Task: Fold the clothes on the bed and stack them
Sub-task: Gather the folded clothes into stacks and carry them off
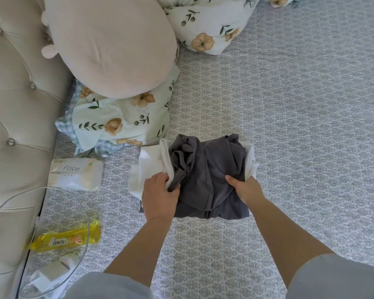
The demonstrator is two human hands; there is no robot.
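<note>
The bed (289,93) spreads wide and bare to the right; a tufted headboard (13,126) bounds its left edge. Near the middle, a dark grey garment (212,169) lies folded on a white garment (145,167). The left hand (160,197) grips both at their left edge, fingers curled; the right hand (244,186) pinches the right side. A tissue pack (76,175) reads "Face".

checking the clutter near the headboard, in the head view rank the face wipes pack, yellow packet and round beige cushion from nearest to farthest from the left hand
From the left hand, which has a grip on the dark grey garment:
1. Face wipes pack, just to its left on the bed.
2. Yellow packet, lower left near the bed's edge.
3. Round beige cushion, up by the headboard.
</note>
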